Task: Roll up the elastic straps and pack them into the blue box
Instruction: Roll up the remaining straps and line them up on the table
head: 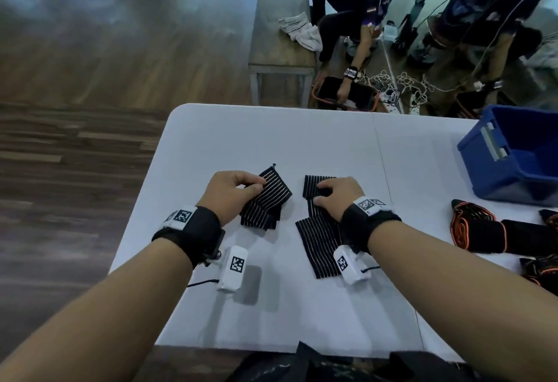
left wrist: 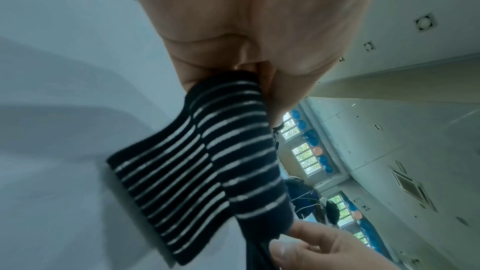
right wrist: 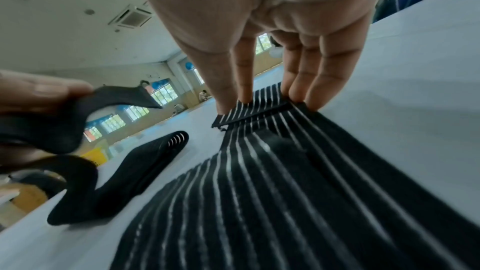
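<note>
While no strap is rolled yet, I hold position at an early stage.
My left hand (head: 230, 191) pinches a folded striped strap (head: 265, 200); right hand (head: 338, 197) presses another striped strap (head: 317, 245) flat with near-straight fingers on the table (head: 302, 137); orange-trimmed straps (head: 474, 227) wait beside the blue box (head: 513, 155).

The right hand (head: 339, 197) covers the middle of a striped strap (head: 320, 249), hiding how its layers overlap. The blue box (head: 513, 152) is cut off by the head view's right edge. Orange-edged straps (head: 477, 227) run off that edge too.

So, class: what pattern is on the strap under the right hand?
Black strap with thin white stripes; right wrist view shows it best.
</note>
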`<state>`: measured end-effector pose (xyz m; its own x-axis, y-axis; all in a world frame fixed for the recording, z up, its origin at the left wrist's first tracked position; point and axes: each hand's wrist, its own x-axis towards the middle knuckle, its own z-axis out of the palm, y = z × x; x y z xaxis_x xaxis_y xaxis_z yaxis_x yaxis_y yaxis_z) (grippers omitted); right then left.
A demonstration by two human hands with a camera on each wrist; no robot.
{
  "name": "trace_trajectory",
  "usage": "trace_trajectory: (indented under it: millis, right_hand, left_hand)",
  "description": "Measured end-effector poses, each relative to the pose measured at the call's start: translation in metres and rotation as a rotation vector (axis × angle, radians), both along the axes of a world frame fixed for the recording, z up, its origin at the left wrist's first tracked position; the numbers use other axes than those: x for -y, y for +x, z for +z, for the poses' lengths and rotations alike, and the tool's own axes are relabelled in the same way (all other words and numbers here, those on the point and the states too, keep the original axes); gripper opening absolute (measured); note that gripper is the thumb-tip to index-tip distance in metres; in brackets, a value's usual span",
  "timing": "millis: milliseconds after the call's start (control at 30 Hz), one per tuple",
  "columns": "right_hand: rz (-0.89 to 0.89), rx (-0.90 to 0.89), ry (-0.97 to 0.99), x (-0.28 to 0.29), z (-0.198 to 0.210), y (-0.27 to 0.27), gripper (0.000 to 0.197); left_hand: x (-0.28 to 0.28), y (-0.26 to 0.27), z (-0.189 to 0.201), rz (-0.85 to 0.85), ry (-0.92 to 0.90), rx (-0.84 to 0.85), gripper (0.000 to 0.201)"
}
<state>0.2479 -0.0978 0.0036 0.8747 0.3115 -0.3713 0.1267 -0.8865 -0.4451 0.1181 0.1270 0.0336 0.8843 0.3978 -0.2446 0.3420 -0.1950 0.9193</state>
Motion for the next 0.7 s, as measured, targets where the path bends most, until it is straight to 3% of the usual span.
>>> trace_trajectory:
  millis: [100, 200, 533, 700]
  right_hand:
    - [0.037, 0.047, -0.147, -0.008, -0.005, 0.0, 0.056]
    - [0.123, 0.114, -0.211, -0.012, -0.009, 0.003, 0.051]
    - [0.365, 0.247, -0.231, -0.01, -0.009, 0.01, 0.025]
    - [0.349, 0.117, -0.108, -0.006, 0.017, 0.019, 0.022]
  left_hand:
    - [0.001, -0.014, -0.002, 0.029, -0.007, -0.009, 0.011]
    - [0.001, -0.025, -0.003, 0.05, -0.01, 0.002, 0.015]
    - [0.012, -0.047, 0.005, 0.097, 0.03, -0.04, 0.028]
    - [0.024, -0.046, 0.018, 0.151, 0.064, 0.003, 0.019]
